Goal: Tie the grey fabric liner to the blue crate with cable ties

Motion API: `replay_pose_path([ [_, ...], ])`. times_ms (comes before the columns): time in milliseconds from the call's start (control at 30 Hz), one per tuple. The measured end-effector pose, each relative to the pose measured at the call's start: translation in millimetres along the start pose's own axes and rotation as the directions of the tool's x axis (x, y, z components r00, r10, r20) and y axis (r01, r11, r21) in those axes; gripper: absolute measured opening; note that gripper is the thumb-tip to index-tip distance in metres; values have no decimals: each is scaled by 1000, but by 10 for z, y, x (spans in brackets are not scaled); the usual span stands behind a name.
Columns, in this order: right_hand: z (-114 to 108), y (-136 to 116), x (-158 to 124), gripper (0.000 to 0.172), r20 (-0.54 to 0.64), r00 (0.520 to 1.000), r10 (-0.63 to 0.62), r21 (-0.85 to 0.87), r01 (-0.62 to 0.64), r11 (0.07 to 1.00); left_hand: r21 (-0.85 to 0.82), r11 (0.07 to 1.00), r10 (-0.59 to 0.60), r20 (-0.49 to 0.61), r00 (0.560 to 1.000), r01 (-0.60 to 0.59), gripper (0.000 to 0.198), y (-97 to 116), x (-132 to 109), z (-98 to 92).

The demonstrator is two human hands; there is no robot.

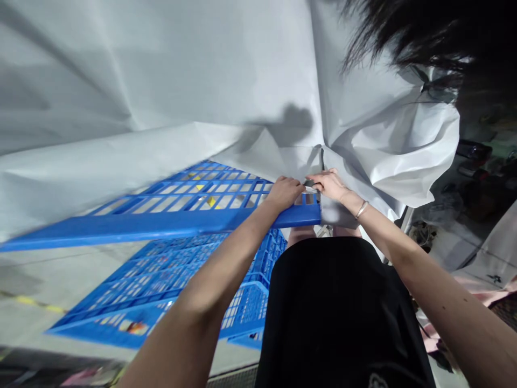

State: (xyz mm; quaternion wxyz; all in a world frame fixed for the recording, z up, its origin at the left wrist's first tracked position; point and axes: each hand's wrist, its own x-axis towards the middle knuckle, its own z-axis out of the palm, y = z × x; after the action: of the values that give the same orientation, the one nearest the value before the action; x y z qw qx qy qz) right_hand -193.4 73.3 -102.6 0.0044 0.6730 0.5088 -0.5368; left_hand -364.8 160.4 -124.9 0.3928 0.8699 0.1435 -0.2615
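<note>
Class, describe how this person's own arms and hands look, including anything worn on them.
Both the left hand and right hand are bare, without gloves. No sleeve shows on either forearm. A thin, silvery bangle circles the right wrist; the left wrist shows no band.

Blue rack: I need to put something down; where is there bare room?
The rack's front rail, below the white sheet and left of the left forearm, though narrow; floor left of the lower blue crate. Crowded: the rail's right end, around the left hand and right hand.
</note>
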Motion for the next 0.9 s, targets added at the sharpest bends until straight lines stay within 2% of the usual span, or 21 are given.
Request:
replay_pose_path([
  [133,-2,-17,26,29,4,999,35,-41,-35,999,32,999,6,16,1000,-7,24,-3,-7,2],
  [367,-48,31,80,28,121,991,-65,-147,83,986,24,1000,13,16,1000,-13,26,-9,-13,-10],
  [533,-69,-26,100,25,114,992,57,-204,-33,978,23,999,37,57,998,-39,25,-16,-3,-21],
  [633,-36,-75,123,24,88,989,118,-201,-99,975,8,1000,18,35,999,-19,24,-14,-12,-30],
  [800,42,-92,145,26,6,985,175,-163,-172,972,-35,999,-16,17,1000,16,26,-17,-28,-48],
  [900,39,-103,141,26,27,981,191,-170,-184,968,-41,999,-9,32,999,11,28,-28,-34,-38],
])
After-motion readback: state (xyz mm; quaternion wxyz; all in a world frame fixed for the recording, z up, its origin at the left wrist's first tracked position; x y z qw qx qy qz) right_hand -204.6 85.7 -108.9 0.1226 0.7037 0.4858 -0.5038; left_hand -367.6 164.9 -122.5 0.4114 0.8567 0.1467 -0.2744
